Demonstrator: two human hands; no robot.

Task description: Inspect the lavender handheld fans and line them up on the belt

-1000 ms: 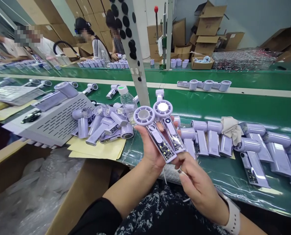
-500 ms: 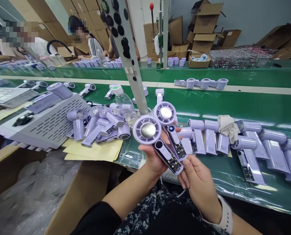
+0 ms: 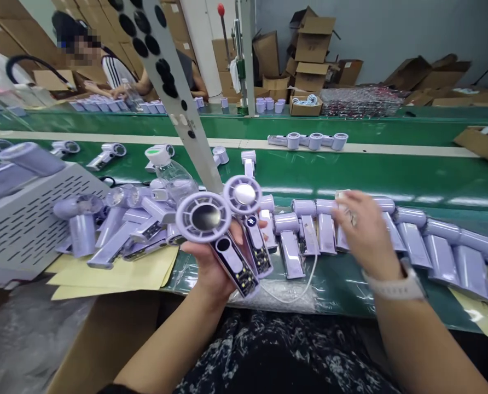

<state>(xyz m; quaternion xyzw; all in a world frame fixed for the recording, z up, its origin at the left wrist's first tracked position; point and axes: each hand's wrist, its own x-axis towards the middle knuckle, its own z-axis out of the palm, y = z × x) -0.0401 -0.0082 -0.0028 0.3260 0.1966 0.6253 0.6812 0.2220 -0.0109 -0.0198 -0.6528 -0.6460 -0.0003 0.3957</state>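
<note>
A glossy green worktop (image 3: 338, 298) fronts a blue-grey wall (image 3: 375, 33) and cardboard cartons (image 3: 315, 41). Above it, the left grip (image 3: 213, 276) wraps two smooth lilac fans (image 3: 205, 217), round-headed, spoked, circuits exposed. The right grip (image 3: 367, 232), blurred, half-curls beside something pale (image 3: 343, 195) over the row of fans (image 3: 416, 249); whether it holds anything, I cannot tell.

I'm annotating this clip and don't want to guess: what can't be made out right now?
All in the head view:
Anything gripped by the right hand: blur and its own fingers hide it.
Parts of the left hand: behind the nearer fan and farther fan.
Symbol on the farther fan's display: too small.
Base of the bottle: behind the nearer fan.
Left end of the grey box: cut off by the picture's edge.
</note>
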